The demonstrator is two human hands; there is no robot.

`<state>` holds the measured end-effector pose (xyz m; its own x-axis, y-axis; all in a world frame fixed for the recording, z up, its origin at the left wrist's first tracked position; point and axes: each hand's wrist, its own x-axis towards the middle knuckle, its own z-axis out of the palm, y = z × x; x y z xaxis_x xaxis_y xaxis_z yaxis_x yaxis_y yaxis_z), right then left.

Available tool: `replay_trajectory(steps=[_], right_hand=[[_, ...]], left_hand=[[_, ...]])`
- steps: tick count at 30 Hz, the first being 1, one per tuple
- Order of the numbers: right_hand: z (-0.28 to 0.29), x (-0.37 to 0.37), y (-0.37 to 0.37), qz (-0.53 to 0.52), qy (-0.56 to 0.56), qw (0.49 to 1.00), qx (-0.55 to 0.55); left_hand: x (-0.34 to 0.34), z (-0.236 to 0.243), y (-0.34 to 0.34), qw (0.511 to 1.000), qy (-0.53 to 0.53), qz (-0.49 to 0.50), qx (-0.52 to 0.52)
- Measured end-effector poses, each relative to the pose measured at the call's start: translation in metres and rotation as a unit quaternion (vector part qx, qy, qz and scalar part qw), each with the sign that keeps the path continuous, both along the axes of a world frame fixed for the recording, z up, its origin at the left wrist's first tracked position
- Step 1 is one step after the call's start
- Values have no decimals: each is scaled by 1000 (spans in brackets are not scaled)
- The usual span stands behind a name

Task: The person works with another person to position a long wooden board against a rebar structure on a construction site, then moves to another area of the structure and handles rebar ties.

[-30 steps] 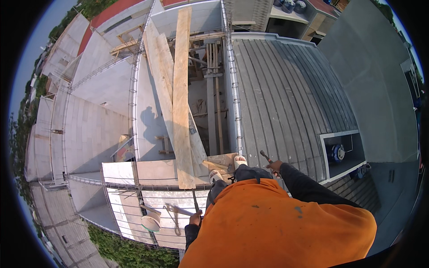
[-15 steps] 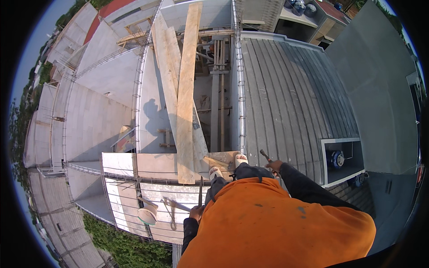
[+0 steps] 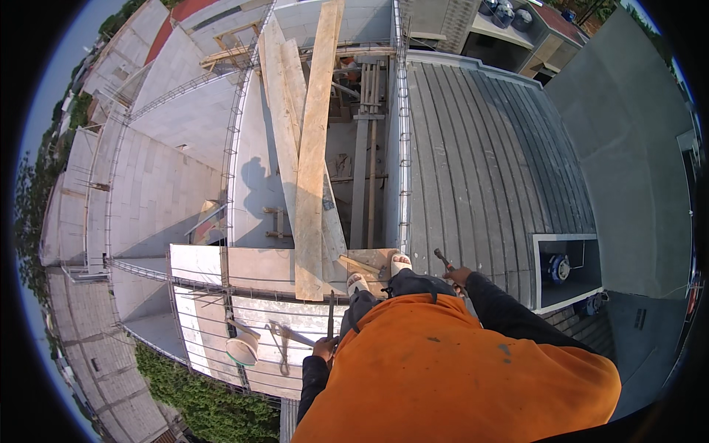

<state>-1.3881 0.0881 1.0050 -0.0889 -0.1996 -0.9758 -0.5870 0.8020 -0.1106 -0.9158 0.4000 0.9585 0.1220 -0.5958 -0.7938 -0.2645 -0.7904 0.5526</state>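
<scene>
My right hand [image 3: 459, 277] is closed around the handle of a hammer [image 3: 444, 260], which points up and to the left beside my right thigh. Down at my left side, my left hand [image 3: 325, 348] grips a dark, narrow straight bar [image 3: 331, 316]; its tip points away from me, and its exact kind is unclear. Both of my sandaled feet stand at the right end of a plywood panel [image 3: 258, 269]. A short piece of wood [image 3: 360, 265] lies just in front of my left foot.
Long planks [image 3: 316, 148] span a deep opening [image 3: 346, 159] ahead. Rebar cages [image 3: 402, 148] top the walls. Rightward lies a ribbed grey roof [image 3: 473, 148] with a boxed recess [image 3: 565, 269]. A pale bucket [image 3: 242, 348] and metal tool [image 3: 281, 347] sit on the left panels beneath thin bars.
The view has shifted slightly, so the surroundings sit a little differently. Both hands keep their hold on the hammer and the bar, and my feet stay in place.
</scene>
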Motion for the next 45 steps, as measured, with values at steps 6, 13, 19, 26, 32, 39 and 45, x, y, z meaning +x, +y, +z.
replay_trajectory(steps=[6, 13, 19, 26, 32, 39, 45], right_hand=[[-11, -9, -1, -8, -8, 1000, 1], [-13, -5, -5, -5, -15, 1000, -7], [-18, -4, -2, 3, -3, 1000, -4], [-22, -7, 0, -19, -12, 1000, -3], [-18, -12, -8, -15, -12, 1000, 3], [-36, -13, -12, -14, -13, 1000, -25], [-40, 12, -11, 30, -42, 997, -52]], left_hand=[[-1, -3, -5, 1000, -10, -17, 9], [9, -12, -2, 996, -20, -57, -69], [-1, 21, -31, 998, -15, 28, 50], [4, 24, -30, 997, -40, -69, -12], [-6, 17, -25, 998, -44, -47, -7], [-5, 23, -40, 995, -34, 5, 89], [1, 35, -22, 982, 9, 146, 119]])
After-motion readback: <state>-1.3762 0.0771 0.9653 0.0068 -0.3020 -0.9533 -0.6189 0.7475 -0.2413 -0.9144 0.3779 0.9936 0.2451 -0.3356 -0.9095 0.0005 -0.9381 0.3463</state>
